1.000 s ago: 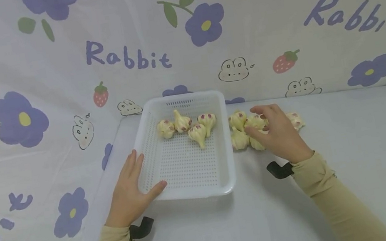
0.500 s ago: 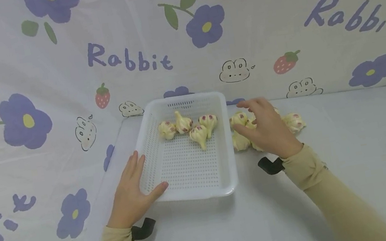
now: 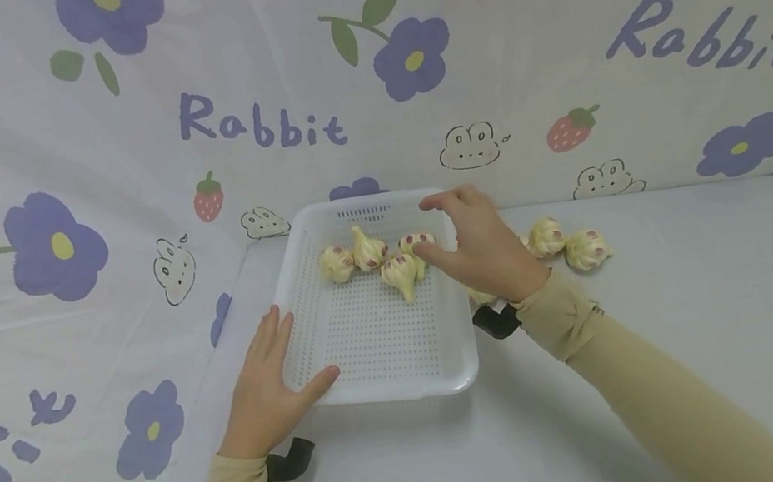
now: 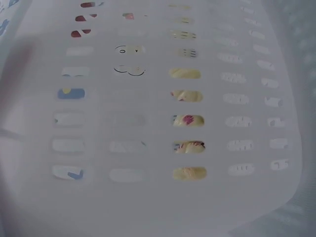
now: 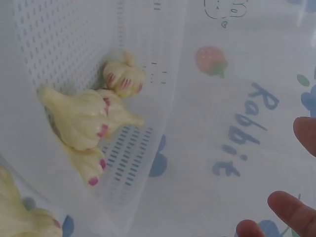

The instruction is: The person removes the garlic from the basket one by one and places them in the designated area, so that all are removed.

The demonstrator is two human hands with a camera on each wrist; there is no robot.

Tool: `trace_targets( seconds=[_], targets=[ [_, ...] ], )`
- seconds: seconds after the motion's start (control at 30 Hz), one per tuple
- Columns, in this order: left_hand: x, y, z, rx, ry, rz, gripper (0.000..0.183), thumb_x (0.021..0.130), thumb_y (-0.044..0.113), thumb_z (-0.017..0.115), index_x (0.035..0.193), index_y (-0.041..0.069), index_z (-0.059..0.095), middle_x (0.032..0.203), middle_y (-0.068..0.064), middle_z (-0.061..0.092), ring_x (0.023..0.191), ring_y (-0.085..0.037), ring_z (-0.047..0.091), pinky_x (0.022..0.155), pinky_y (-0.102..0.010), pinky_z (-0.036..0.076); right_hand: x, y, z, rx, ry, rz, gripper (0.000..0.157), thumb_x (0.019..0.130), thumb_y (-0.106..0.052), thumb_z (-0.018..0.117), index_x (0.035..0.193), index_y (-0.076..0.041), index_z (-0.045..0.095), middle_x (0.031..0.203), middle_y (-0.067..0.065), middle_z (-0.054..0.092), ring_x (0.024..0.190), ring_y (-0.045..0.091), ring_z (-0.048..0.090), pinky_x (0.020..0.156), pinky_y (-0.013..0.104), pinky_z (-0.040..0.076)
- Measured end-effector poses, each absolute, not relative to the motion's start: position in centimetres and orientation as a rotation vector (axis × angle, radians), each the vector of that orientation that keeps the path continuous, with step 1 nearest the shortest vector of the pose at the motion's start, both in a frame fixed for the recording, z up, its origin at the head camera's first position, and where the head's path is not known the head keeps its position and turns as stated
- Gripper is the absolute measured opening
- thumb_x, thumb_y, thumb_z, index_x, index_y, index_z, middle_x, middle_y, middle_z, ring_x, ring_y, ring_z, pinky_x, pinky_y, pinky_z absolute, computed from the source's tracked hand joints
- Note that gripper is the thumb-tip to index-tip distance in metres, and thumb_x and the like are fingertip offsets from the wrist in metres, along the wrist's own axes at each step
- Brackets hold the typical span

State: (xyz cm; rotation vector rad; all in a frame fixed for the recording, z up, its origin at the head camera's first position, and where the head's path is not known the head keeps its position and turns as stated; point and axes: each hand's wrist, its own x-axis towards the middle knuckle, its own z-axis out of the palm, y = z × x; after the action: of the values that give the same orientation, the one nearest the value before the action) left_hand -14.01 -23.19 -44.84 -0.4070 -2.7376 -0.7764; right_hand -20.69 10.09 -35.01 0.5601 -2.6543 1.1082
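A white perforated plastic basket (image 3: 380, 389) stands on the table with several garlic bulbs (image 3: 400, 271) grouped toward its far end. My left hand (image 3: 263, 395) rests at its left near corner, fingers straight along the left rim and thumb laid over the near edge. Through the slots of the basket wall (image 4: 148, 202), bits of garlic show in the left wrist view. Over the right rim hovers my right hand (image 3: 482, 247), thumb and fingers spread apart. The right wrist view shows nothing between its fingertips (image 5: 289, 210), and garlic bulbs (image 5: 81, 118) inside the basket beside it.
Right of the basket, more garlic lies on the table (image 3: 708, 308), partly hidden by my right hand and forearm. Two bulbs show whole, one garlic bulb (image 3: 587, 250) farthest right. A printed cloth (image 3: 292, 28) hangs behind and at the left.
My right hand has moved left from above the loose garlic to the basket's right rim, uncovering bulbs on the right. The left hand stays at the basket.
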Motion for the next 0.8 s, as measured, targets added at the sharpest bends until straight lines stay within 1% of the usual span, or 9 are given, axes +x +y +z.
trace_targets(
  seconds=[0.1,0.13,0.27,0.37,0.4,0.5,0.63,0.8],
  targets=[
    [-14.0,-23.4,-45.0,-0.409,-2.733,-0.776,0.1,0.085,0.054,0.078,0.16,0.001,0.037,0.171,-0.02,0.025,0.159,-0.041,0.023,0.125,-0.062,0.026,-21.2,9.1,-34.9,0.569,-2.677,1.134,0.06,0.097,-0.031,0.072,0.146,-0.003,0.053,0.145,0.02,0.047,0.13,0.035,0.048,0.108,0.053,0.048],
    [-14.0,-23.4,-45.0,-0.409,-2.733,-0.778,0.1,0.086,0.054,0.078,0.16,0.001,0.037,0.171,-0.019,0.025,0.159,-0.041,0.023,0.125,-0.062,0.026,-21.3,8.7,-34.8,0.569,-2.689,1.146,0.06,0.098,-0.032,0.072,0.146,-0.003,0.053,0.146,0.021,0.047,0.13,0.036,0.047,0.108,0.053,0.048],
    [-14.1,-23.4,-45.0,-0.417,-2.731,-0.783,0.101,0.086,0.055,0.078,0.16,0.001,0.037,0.172,-0.019,0.024,0.159,-0.041,0.023,0.125,-0.062,0.026,-22.1,7.4,-34.8,0.564,-2.721,1.183,0.06,0.098,-0.035,0.069,0.148,-0.005,0.052,0.148,0.02,0.046,0.125,0.035,0.049,0.102,0.051,0.05],
    [-14.1,-23.5,-45.1,-0.416,-2.733,-0.785,0.1,0.086,0.055,0.078,0.16,0.002,0.037,0.172,-0.019,0.024,0.159,-0.04,0.022,0.125,-0.062,0.026,-22.7,6.3,-34.9,0.564,-2.735,1.196,0.06,0.098,-0.037,0.068,0.148,-0.008,0.052,0.147,0.019,0.046,0.117,0.034,0.051,0.095,0.049,0.053],
    [-14.1,-23.5,-45.1,-0.418,-2.733,-0.785,0.1,0.086,0.055,0.078,0.16,0.002,0.037,0.172,-0.019,0.024,0.159,-0.041,0.022,0.125,-0.062,0.026,-22.8,6.0,-35.0,0.562,-2.737,1.196,0.061,0.097,-0.037,0.068,0.148,-0.008,0.052,0.147,0.019,0.046,0.117,0.034,0.052,0.094,0.049,0.053],
    [-14.2,-23.4,-45.1,-0.415,-2.738,-0.787,0.101,0.086,0.055,0.077,0.161,0.002,0.037,0.172,-0.018,0.023,0.159,-0.04,0.022,0.125,-0.062,0.026,-23.3,5.1,-35.3,0.541,-2.751,1.184,0.062,0.096,-0.037,0.069,0.148,-0.008,0.052,0.146,0.02,0.046,0.122,0.035,0.051,0.098,0.05,0.053],
    [-14.2,-23.4,-45.1,-0.401,-2.753,-0.783,0.101,0.086,0.058,0.076,0.162,0.004,0.036,0.173,-0.017,0.022,0.16,-0.039,0.022,0.125,-0.062,0.026,-23.8,4.0,-35.8,0.508,-2.779,1.134,0.063,0.095,-0.036,0.071,0.148,-0.008,0.052,0.149,0.021,0.046,0.132,0.037,0.046,0.106,0.052,0.05],
    [-14.1,-23.5,-45.0,-0.387,-2.754,-0.782,0.101,0.086,0.059,0.076,0.162,0.006,0.036,0.173,-0.016,0.022,0.16,-0.038,0.022,0.125,-0.062,0.027,-24.4,2.8,-36.5,0.49,-2.811,1.096,0.062,0.095,-0.035,0.071,0.147,-0.007,0.052,0.148,0.022,0.045,0.13,0.037,0.047,0.106,0.05,0.051]
  ],
)
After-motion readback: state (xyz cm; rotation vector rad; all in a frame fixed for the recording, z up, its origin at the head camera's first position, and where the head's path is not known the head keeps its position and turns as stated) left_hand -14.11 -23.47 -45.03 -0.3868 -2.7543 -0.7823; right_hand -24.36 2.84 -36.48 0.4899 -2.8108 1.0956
